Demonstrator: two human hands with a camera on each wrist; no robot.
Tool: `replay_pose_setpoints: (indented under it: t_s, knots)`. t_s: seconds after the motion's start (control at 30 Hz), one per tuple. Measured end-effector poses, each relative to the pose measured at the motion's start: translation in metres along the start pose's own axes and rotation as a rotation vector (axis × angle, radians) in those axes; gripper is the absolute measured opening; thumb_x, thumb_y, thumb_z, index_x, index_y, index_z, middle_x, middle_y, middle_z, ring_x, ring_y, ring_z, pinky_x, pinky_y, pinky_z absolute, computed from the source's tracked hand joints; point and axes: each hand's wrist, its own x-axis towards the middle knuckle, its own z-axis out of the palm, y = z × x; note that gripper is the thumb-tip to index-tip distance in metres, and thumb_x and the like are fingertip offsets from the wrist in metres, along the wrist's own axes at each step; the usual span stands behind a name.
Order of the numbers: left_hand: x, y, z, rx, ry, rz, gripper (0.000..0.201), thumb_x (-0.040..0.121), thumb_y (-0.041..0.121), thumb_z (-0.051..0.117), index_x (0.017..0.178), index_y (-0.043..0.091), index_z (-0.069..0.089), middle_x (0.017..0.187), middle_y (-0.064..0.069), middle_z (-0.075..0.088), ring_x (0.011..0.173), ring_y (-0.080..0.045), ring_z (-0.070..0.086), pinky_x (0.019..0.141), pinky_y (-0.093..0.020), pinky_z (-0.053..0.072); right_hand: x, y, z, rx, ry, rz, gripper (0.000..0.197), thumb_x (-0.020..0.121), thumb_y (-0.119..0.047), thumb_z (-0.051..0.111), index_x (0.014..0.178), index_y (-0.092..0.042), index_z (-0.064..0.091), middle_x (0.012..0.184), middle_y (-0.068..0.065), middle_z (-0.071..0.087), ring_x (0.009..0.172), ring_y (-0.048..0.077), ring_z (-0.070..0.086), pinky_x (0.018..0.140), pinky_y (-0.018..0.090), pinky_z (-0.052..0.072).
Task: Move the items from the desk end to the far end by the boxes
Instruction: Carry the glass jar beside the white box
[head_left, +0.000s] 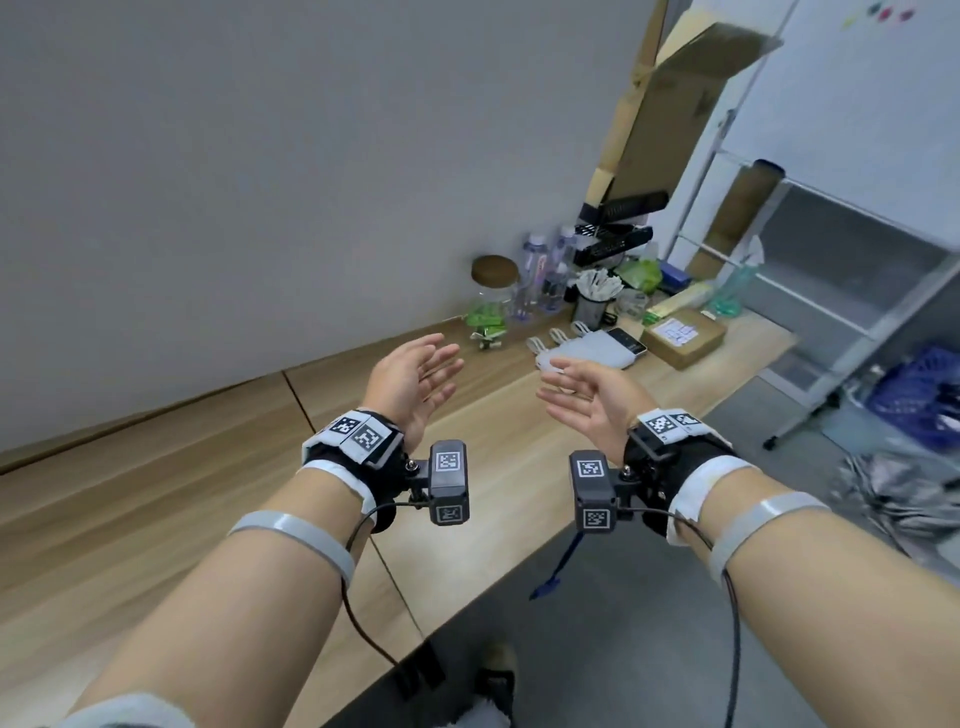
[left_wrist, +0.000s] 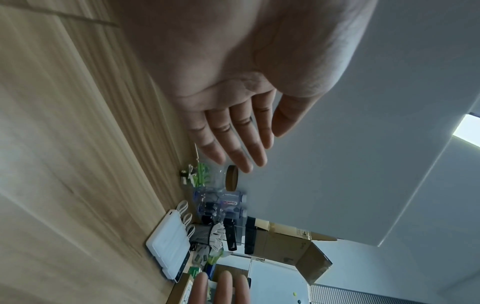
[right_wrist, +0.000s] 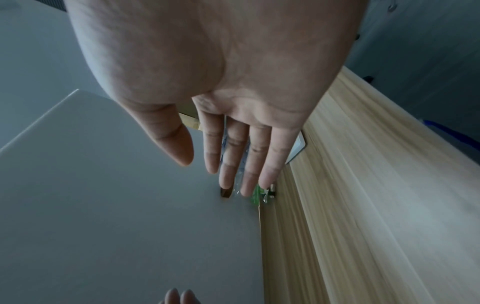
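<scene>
at the far end of the long light-wood bench (head_left: 156, 499), against the grey wall, the items crowd together: a clear glass jar with a round cork lid (head_left: 494, 283), clear plastic water bottles (head_left: 537, 270), a black mesh cup of white sticks (head_left: 592, 304), flat white cases with loop handles (head_left: 587, 349), and a small brown cardboard box with a white label (head_left: 683, 336). tall open cardboard boxes (head_left: 670, 104) lean behind them. nothing lies between the hands and this pile. the left hand (head_left: 415, 382) and right hand (head_left: 587, 395) hover above the bench, palms facing each other, fingers straight and spread, holding nothing. only the left wrist view shows the stacked white cases edge-on.
</scene>
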Motion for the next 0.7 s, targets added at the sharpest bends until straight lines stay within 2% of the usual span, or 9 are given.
replay_pose_setpoints:
  t_s: [0.13,0.23,0.37,0.5,0.6,0.63,0.7]
  knots:
    - [0.065,-0.025,0.030,-0.025,0.031,-0.024,0.025,0.101,0.014,0.046,0.120,0.011,0.063,0.113,-0.008,0.074,0.104,-0.023,0.072,0.088,-0.037,0.056,0.066,-0.017,-0.031,-0.068,0.012,0.034,0.028,0.094,-0.011,0.053,0.119,-0.011,0.065,0.118,0.012,0.070,0.105,0.028,0.070,0.088,0.038,0.055]
    - [0.110,-0.036,0.048,-0.029,0.078,-0.054,0.023,0.100,0.012,0.050,0.119,0.012,0.064,0.113,-0.008,0.074,0.106,-0.024,0.071,0.094,-0.039,0.055,0.118,-0.033,-0.046,-0.138,0.017,0.083,0.028,0.095,-0.013,0.052,0.119,-0.011,0.065,0.119,0.012,0.070,0.103,0.028,0.071,0.091,0.039,0.055]
    - [0.160,-0.039,0.071,0.023,0.125,-0.052,0.024,0.093,0.008,0.063,0.116,0.014,0.063,0.115,-0.009,0.073,0.103,-0.021,0.071,0.092,-0.038,0.053,0.173,-0.050,-0.064,-0.189,-0.013,0.126,0.026,0.098,-0.017,0.050,0.117,-0.011,0.065,0.120,0.013,0.068,0.107,0.030,0.069,0.096,0.040,0.053]
    - [0.201,-0.033,0.093,0.133,0.162,-0.064,0.042,0.091,0.010,0.067,0.131,0.016,0.055,0.123,-0.009,0.068,0.108,-0.021,0.069,0.096,-0.041,0.056,0.211,-0.065,-0.075,-0.199,-0.043,0.195,0.028,0.098,-0.017,0.051,0.121,-0.010,0.064,0.120,0.013,0.068,0.108,0.030,0.069,0.096,0.041,0.053]
    - [0.235,-0.029,0.107,0.254,0.174,-0.038,0.062,0.087,0.017,0.074,0.142,0.020,0.045,0.137,-0.005,0.058,0.114,-0.021,0.063,0.087,-0.037,0.057,0.245,-0.075,-0.077,-0.219,-0.085,0.236,0.030,0.099,-0.016,0.048,0.125,-0.010,0.062,0.120,0.012,0.067,0.109,0.029,0.068,0.088,0.037,0.054]
    - [0.247,-0.029,0.111,0.350,0.196,-0.019,0.069,0.085,0.021,0.076,0.146,0.022,0.042,0.141,-0.002,0.053,0.119,-0.021,0.059,0.088,-0.036,0.054,0.258,-0.077,-0.077,-0.223,-0.096,0.249,0.030,0.099,-0.015,0.047,0.125,-0.010,0.062,0.120,0.012,0.067,0.110,0.030,0.067,0.086,0.036,0.054]
    - [0.274,-0.029,0.119,0.544,0.261,0.020,0.083,0.080,0.031,0.080,0.150,0.027,0.035,0.148,-0.002,0.044,0.129,-0.023,0.049,0.099,-0.037,0.046,0.285,-0.079,-0.076,-0.227,-0.119,0.277,0.030,0.099,-0.015,0.047,0.125,-0.009,0.061,0.120,0.012,0.066,0.112,0.032,0.066,0.090,0.036,0.053]
